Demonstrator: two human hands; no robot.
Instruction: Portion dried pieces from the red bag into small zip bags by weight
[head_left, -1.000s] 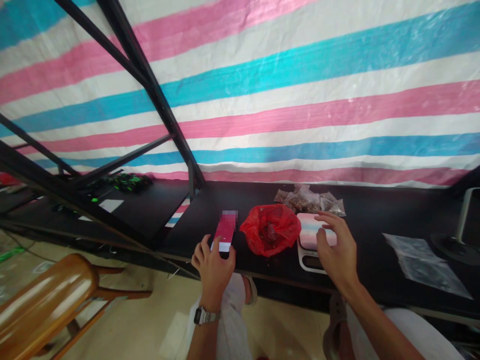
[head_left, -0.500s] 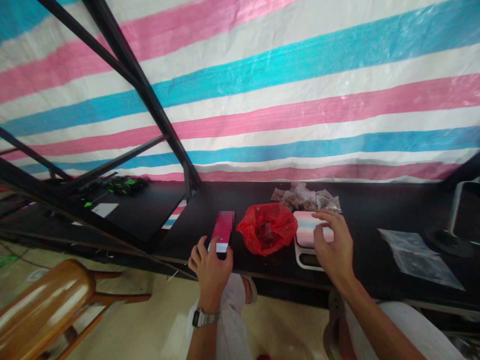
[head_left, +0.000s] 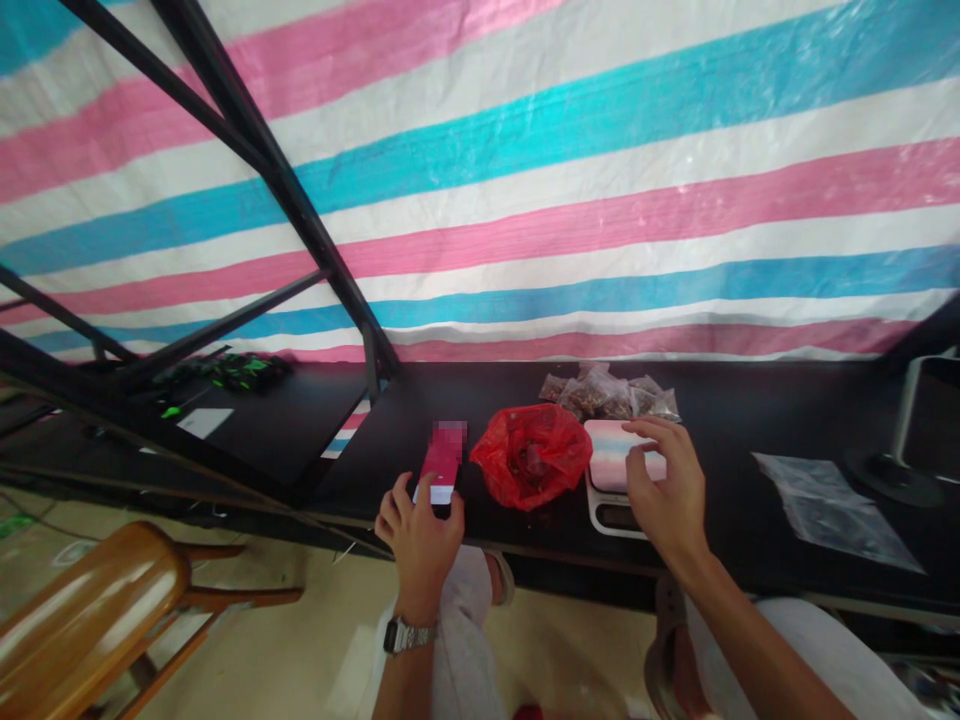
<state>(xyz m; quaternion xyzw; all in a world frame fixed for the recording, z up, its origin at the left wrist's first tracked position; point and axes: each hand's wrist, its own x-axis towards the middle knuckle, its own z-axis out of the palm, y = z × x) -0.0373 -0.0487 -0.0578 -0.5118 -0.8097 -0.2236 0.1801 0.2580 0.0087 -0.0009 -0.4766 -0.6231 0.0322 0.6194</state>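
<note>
My left hand point(head_left: 421, 530) rests at the near end of a phone point(head_left: 444, 462) with a lit pink screen, its fingers apart and curved over the edge of it. Over the right side of a small white digital scale point(head_left: 606, 500) is my right hand point(head_left: 666, 485), thumb and fingers bent with a gap between them and nothing visible held. The scale's shiny top reflects pink and blue stripes. Between the hands, an open red plastic bag point(head_left: 534, 455) holds dark contents that I cannot make out clearly.
Several small clear bags point(head_left: 604, 393) of brown bits lie behind the scale. Flat clear bags point(head_left: 836, 510) and a stand with a round base point(head_left: 896, 478) are at the right. A black metal frame point(head_left: 300, 215) crosses the left; a wooden chair point(head_left: 97, 610) stands below it.
The view has shifted very slightly. Both hands, the phone, the red bag and the scale hold their places relative to one another.
</note>
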